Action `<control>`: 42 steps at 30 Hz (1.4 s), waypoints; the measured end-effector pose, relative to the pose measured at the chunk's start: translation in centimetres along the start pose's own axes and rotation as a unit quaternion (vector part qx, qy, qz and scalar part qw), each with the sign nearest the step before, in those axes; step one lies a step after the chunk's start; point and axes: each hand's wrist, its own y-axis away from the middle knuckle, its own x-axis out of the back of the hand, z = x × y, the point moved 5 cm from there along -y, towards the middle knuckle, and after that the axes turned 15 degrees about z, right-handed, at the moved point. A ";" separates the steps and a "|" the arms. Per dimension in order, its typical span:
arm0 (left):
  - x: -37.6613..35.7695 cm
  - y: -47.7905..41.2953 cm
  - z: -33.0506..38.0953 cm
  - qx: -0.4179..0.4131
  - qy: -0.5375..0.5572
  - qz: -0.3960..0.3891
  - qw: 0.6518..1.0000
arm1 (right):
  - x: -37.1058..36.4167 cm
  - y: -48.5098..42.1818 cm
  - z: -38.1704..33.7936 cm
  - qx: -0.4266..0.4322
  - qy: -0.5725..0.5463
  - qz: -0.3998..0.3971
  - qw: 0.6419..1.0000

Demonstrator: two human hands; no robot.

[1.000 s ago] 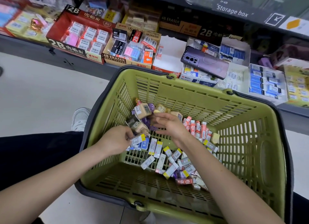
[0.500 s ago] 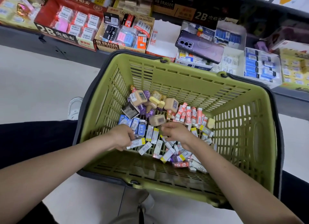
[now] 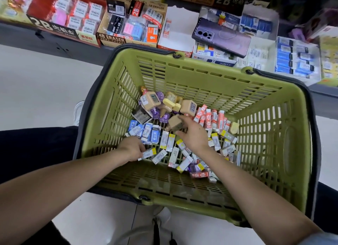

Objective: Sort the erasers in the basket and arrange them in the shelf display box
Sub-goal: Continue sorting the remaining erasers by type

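A green plastic basket (image 3: 206, 74) on the floor holds several mixed erasers: beige blocks at the back, red-and-white ones (image 3: 210, 116) to the right, blue ones (image 3: 146, 131) on the left, white-and-yellow ones (image 3: 169, 142) in the middle. My right hand (image 3: 193, 135) holds a beige block eraser (image 3: 174, 123) just above the pile. My left hand (image 3: 132, 148) is curled over a white-and-yellow eraser (image 3: 149, 153) near the basket's left wall and grips its end. An almost empty white display box (image 3: 178, 33) stands on the shelf behind the basket.
The low shelf carries a red 2B box (image 3: 64, 18), a 4B ERASER box (image 3: 131, 23), and boxes of blue erasers (image 3: 294, 58). A purple phone (image 3: 222, 36) lies on the boxes. My shoe (image 3: 78, 111) is left of the basket on the white floor.
The view dropped lower over the basket. My right hand picked up a beige block eraser and raised it a little. My left hand moved down to the white-and-yellow erasers and stays there.
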 end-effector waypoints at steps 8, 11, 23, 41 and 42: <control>-1.1 -0.8 -0.5 -0.044 -0.076 -0.005 0.996 | -0.7 -1.0 -0.6 0.108 0.176 -0.029 0.978; -1.2 -0.5 -0.3 -0.055 -0.108 -0.040 0.992 | -0.8 -0.9 -0.7 0.123 0.177 -0.038 0.976; -4.2 1.7 2.1 -0.062 0.005 -0.145 0.988 | -1.7 2.2 0.6 0.054 0.040 -0.134 0.989; -4.6 1.9 4.3 0.025 0.192 -0.144 0.970 | -1.3 1.5 2.3 0.110 0.166 -0.201 0.959; -4.6 1.8 4.5 0.030 0.201 -0.143 0.969 | -1.2 1.6 2.1 0.112 0.149 -0.183 0.965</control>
